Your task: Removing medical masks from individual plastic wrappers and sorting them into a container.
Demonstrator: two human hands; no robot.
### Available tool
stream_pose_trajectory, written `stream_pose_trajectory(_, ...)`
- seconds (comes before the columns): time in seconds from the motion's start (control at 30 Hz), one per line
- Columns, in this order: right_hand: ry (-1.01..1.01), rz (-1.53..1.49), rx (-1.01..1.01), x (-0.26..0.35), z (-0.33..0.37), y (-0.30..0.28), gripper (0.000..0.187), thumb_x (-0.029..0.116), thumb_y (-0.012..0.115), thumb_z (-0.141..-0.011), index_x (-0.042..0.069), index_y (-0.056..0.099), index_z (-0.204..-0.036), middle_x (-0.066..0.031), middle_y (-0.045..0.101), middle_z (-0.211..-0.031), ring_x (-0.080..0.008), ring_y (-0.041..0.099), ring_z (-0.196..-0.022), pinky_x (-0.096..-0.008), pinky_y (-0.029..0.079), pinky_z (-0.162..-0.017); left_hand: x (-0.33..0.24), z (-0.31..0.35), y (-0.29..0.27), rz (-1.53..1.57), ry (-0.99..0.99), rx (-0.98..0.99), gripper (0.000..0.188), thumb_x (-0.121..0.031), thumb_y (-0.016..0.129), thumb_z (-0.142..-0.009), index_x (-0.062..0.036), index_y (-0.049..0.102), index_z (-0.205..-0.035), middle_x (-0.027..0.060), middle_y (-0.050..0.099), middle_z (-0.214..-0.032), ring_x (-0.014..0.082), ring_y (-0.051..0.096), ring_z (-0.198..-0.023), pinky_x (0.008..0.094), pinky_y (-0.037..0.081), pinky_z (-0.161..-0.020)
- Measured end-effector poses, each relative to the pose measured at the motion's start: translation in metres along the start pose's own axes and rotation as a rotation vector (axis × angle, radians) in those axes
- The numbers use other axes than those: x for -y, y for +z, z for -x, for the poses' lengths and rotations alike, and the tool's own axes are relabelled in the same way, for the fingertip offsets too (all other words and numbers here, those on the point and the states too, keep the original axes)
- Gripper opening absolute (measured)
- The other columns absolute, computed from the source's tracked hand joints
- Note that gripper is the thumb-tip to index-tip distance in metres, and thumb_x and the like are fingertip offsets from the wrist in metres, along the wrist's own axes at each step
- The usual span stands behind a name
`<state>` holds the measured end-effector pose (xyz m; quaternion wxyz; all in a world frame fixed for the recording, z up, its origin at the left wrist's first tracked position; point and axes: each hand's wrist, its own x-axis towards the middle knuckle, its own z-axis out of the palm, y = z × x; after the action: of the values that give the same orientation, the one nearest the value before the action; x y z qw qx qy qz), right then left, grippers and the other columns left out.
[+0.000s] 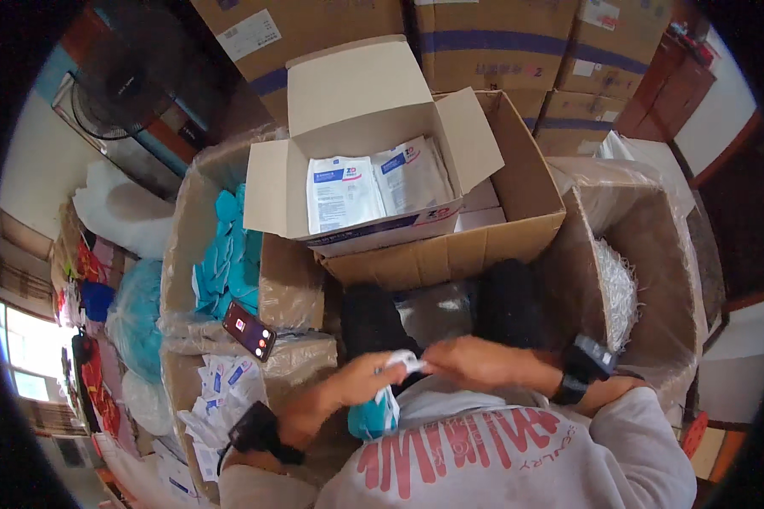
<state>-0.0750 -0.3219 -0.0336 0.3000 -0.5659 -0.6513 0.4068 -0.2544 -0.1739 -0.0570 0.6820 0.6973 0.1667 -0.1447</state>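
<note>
My left hand [367, 379] is closed around a bundle of white straps [407, 362] in front of my body. Below its fingers hangs a teal piece that looks like a face mask [370, 416], partly covered by white strips. My right hand [460, 360] meets the left one, its fingertips pinched on the end of the white straps. The fingers partly hide how straps and mask join. Dark bands with small devices sit on both wrists.
An open white carton [382, 119] with flat white packets [341, 193] stands inside a larger brown box [518, 236] ahead. At left, plastic-lined boxes hold teal pieces [229, 250] and small packets [229, 386]; a phone [249, 330] lies between. White strips [617, 293] fill part of the right box.
</note>
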Motion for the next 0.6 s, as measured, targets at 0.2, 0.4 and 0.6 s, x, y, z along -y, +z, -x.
stream_pose_trajectory(0.2, 0.061, -0.086, 0.215, -0.005, 0.018, 0.016, 0.031, 0.031, 0.04, -0.092, 0.001, 0.05, -0.095, -0.0218, 0.056, -0.084, -0.0416, 0.053, -0.081, -0.0465, 0.043, -0.071, 0.01, -0.01, 0.041, -0.016, 0.001, 0.07, 0.028, -0.027, 0.048, -0.09, -0.0015, 0.06, -0.092, -0.0005, 0.059, -0.076, 0.0067, 0.049, -0.072, 0.0255, 0.042, -0.064)
stream_pose_trajectory(0.4, 0.066, -0.252, 0.508, -0.011, 0.063, -0.015, 0.027, 0.027, 0.042, -0.092, 0.002, 0.049, -0.1, -0.018, 0.056, -0.09, -0.0301, 0.055, -0.088, -0.0386, 0.041, -0.077, 0.019, -0.014, 0.066, -0.093, 0.052, 0.166, 0.027, -0.027, 0.049, -0.09, -0.0014, 0.059, -0.091, 0.0065, 0.059, -0.076, 0.0117, 0.053, -0.073, 0.0286, 0.043, -0.066)
stream_pose_trajectory(0.6, 0.24, -0.533, 0.543, -0.003, 0.108, -0.038, 0.02, 0.022, 0.047, -0.089, 0.003, 0.051, -0.094, -0.0128, 0.055, -0.093, -0.0221, 0.052, -0.09, -0.0349, 0.04, -0.081, 0.042, -0.003, 0.062, -0.175, 0.15, 0.261, 0.034, -0.033, 0.049, -0.089, -0.0007, 0.06, -0.094, 0.0116, 0.06, -0.081, 0.0132, 0.054, -0.078, 0.0301, 0.043, -0.069)
